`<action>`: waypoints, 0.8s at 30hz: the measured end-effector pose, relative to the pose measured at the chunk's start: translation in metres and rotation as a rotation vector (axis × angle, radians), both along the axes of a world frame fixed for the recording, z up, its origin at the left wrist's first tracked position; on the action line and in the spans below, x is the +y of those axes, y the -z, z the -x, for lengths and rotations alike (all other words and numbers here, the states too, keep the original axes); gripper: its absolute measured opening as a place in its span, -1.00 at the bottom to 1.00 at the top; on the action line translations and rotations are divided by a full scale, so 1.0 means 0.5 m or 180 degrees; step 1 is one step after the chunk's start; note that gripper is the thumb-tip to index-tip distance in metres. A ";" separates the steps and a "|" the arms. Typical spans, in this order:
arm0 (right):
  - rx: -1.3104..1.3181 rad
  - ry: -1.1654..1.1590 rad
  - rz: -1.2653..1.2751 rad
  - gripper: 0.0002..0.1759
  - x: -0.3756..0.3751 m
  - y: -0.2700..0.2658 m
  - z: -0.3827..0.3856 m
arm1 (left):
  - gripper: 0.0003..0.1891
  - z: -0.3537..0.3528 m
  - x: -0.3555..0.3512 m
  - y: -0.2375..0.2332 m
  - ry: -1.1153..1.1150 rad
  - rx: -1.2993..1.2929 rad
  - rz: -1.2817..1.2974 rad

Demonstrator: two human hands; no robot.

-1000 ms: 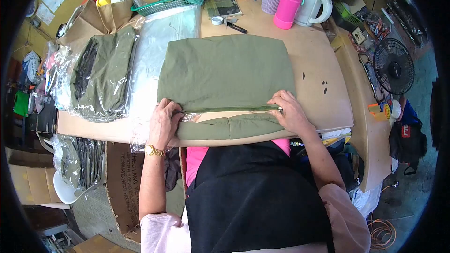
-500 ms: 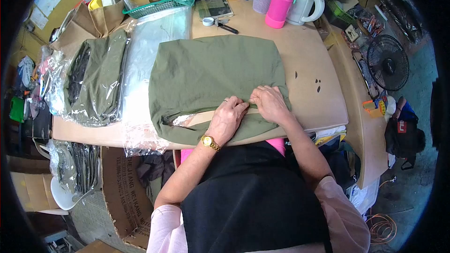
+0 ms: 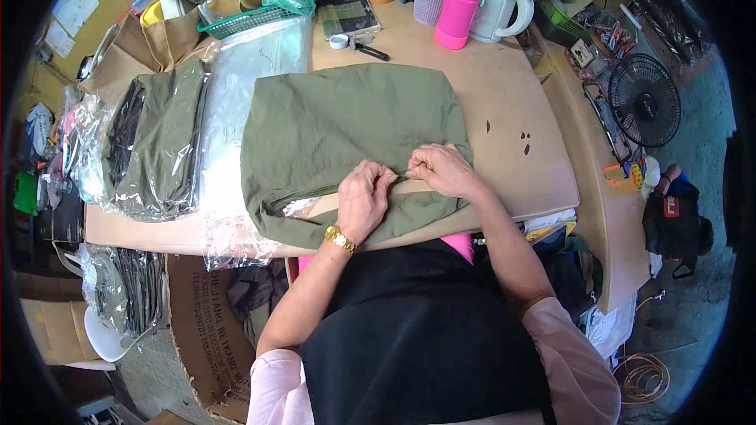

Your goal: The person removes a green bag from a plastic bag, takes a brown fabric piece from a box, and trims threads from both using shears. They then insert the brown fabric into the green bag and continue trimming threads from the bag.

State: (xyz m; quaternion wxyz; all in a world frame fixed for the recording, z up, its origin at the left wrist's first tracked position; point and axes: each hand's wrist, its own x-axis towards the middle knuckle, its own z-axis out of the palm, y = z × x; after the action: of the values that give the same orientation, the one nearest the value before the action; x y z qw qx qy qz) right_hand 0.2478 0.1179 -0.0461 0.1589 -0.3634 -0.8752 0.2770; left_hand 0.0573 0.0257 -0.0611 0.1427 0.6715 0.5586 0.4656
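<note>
An olive-green fabric bag (image 3: 346, 114) lies on the tabletop in front of me, with a long zipper opening (image 3: 315, 201) along its near side. The opening gapes at its left part, where tan surface and some clear plastic show through. My left hand (image 3: 364, 203), a gold watch on its wrist, pinches the zipper edge near the middle. Close beside it, my right hand (image 3: 441, 171) is closed with thumb and fingers on the same zipper line. Whether a zipper pull is between the right fingertips is hidden.
Left of the bag lie clear plastic sleeves (image 3: 256, 71) and a plastic-wrapped green bag (image 3: 153, 145). Behind stand a green basket (image 3: 248, 22), small pliers (image 3: 370, 50), a pink bottle (image 3: 458, 16) and a kettle (image 3: 494, 4). A fan (image 3: 644, 101) stands at right.
Both hands have shifted slightly left along the zipper, still pinching. The camera view has moved a little, so the bag and table appear farther left.
</note>
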 end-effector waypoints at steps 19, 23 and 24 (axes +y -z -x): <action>0.0430 0.0862 -0.1693 -0.63 0.381 -0.028 0.251 | -0.88 0.038 -0.177 0.031 -0.0024 -0.0333 0.0163; -0.0568 0.0888 -0.1878 -0.61 0.423 0.058 0.241 | -0.90 0.046 -0.179 0.022 0.0011 -0.0547 0.0150; -0.0789 0.0585 -0.2212 -0.67 0.461 0.092 0.228 | -0.90 0.048 -0.178 0.022 -0.0069 -0.0577 0.0150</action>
State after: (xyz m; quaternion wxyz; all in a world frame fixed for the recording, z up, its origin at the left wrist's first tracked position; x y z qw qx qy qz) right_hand 0.1339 0.3486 -0.0919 0.1898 -0.3957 -0.8932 -0.0978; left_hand 0.0331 -0.0633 -0.0718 0.2033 0.6169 0.5615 0.5127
